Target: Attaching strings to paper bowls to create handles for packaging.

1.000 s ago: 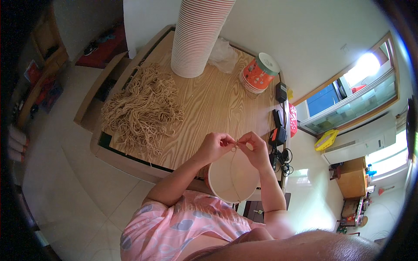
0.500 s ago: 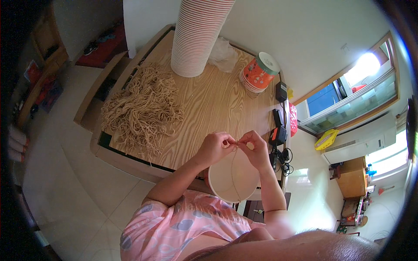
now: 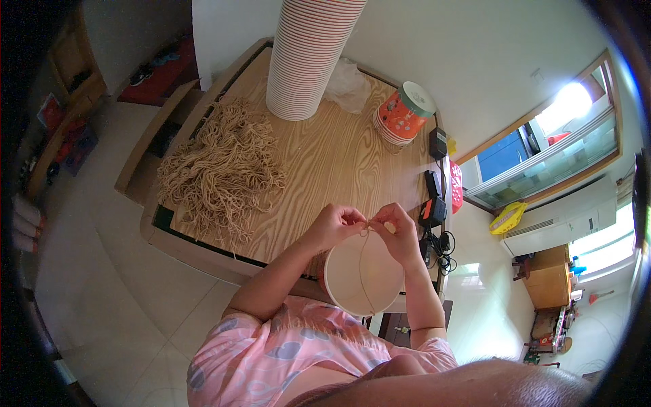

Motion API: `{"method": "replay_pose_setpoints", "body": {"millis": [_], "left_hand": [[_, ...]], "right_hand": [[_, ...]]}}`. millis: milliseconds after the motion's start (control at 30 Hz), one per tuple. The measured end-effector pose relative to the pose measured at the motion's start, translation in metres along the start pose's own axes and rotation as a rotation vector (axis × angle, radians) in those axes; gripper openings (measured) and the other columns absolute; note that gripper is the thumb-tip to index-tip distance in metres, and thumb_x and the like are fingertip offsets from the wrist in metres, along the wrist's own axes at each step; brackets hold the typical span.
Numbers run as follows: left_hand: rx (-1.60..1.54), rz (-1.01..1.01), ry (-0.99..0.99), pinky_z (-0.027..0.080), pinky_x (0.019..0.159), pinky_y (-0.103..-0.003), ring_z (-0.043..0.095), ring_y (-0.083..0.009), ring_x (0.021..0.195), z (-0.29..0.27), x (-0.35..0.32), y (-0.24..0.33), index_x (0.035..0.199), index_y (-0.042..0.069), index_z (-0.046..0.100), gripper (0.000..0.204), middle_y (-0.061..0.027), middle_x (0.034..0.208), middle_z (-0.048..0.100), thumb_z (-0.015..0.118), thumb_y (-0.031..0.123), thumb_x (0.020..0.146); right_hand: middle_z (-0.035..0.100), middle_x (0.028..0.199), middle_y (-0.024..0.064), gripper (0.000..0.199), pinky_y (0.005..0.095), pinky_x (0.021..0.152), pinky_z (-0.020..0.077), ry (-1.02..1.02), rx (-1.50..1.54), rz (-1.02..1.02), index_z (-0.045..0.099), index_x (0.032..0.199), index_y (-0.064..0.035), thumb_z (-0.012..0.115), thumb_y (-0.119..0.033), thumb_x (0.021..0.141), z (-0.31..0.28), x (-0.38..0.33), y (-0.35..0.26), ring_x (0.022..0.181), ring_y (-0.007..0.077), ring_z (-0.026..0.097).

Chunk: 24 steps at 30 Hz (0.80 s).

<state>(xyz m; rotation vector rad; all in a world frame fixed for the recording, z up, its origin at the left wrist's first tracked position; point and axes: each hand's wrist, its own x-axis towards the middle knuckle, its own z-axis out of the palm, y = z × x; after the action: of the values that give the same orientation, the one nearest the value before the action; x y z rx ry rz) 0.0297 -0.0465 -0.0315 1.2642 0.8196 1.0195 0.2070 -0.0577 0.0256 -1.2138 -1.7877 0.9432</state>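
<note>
My left hand (image 3: 338, 224) and my right hand (image 3: 395, 227) meet at the far rim of a paper bucket (image 3: 346, 278), both pinching a thin beige string (image 3: 367, 271). A small loop of the string shows just under the fingertips. From there the string runs across the white open mouth of the bucket to its near rim. The bucket sits close to my body at the table's front edge, its mouth turned up toward me. On the table to the left lies a big tangled heap of beige strings (image 3: 220, 169).
A tall stack of white paper buckets (image 3: 305, 61) stands at the table's back, beside a crumpled clear plastic bag (image 3: 348, 85). Several orange patterned buckets (image 3: 405, 114) stand upside down at the back right. Black adapters (image 3: 432, 210) and coiled cables (image 3: 443, 252) lie along the right edge.
A small loop now shows in the string below my fingertips. Both hands stay at the bucket's rim, with the fingers shifted slightly.
</note>
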Motion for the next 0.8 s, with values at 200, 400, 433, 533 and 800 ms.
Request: {"method": "replay_pose_setpoints", "body": {"millis": [200,400,433,533,800], "left_hand": [[0.037,-0.001,-0.005,0.049,0.06,-0.023,0.06,-0.0071,0.065,-0.001,0.001,-0.001,0.085,0.0,0.066,0.018,-0.0021,0.072,0.066,0.068,0.018,0.08],[0.024,0.004,0.006,0.049,0.059,-0.023,0.059,-0.0068,0.065,0.0,0.0,0.003,0.085,0.0,0.067,0.018,-0.0024,0.073,0.065,0.068,0.017,0.081],[0.019,0.001,0.006,0.049,0.059,-0.023,0.059,-0.0069,0.066,0.0,0.0,0.003,0.085,0.0,0.067,0.018,-0.0026,0.073,0.065,0.068,0.018,0.081],[-0.013,-0.02,-0.012,0.049,0.059,-0.023,0.059,-0.0075,0.066,-0.001,0.001,0.001,0.085,0.0,0.067,0.018,-0.0016,0.073,0.065,0.068,0.018,0.081],[-0.241,-0.083,-0.147,0.049,0.067,-0.024,0.06,-0.0088,0.075,-0.007,0.009,-0.014,0.089,0.001,0.066,0.019,-0.0027,0.08,0.064,0.069,0.018,0.081]], "right_hand": [[0.06,0.078,0.0042,0.015,0.0245,0.069,0.0466,-0.002,-0.026,0.001,0.053,0.087,-0.0005,0.067,0.001,0.079,0.0,0.0,-0.001,0.075,0.0107,0.058],[0.059,0.078,0.004,0.015,0.0245,0.069,0.0464,-0.01,-0.017,0.021,0.054,0.086,-0.0006,0.067,0.001,0.078,-0.001,0.0,0.003,0.075,0.0109,0.058],[0.059,0.078,0.004,0.015,0.0245,0.069,0.0464,-0.009,-0.017,0.021,0.054,0.086,-0.0006,0.067,0.001,0.078,-0.001,0.0,0.003,0.075,0.0109,0.058],[0.06,0.078,0.0038,0.014,0.0246,0.069,0.0465,-0.013,-0.016,0.01,0.054,0.086,-0.0009,0.066,0.002,0.079,-0.001,0.0,0.0,0.075,0.0108,0.058],[0.059,0.078,0.003,0.013,0.0242,0.07,0.0465,-0.035,-0.02,0.003,0.053,0.088,-0.0017,0.063,0.002,0.081,-0.002,0.0,0.005,0.076,0.01,0.058]]}}
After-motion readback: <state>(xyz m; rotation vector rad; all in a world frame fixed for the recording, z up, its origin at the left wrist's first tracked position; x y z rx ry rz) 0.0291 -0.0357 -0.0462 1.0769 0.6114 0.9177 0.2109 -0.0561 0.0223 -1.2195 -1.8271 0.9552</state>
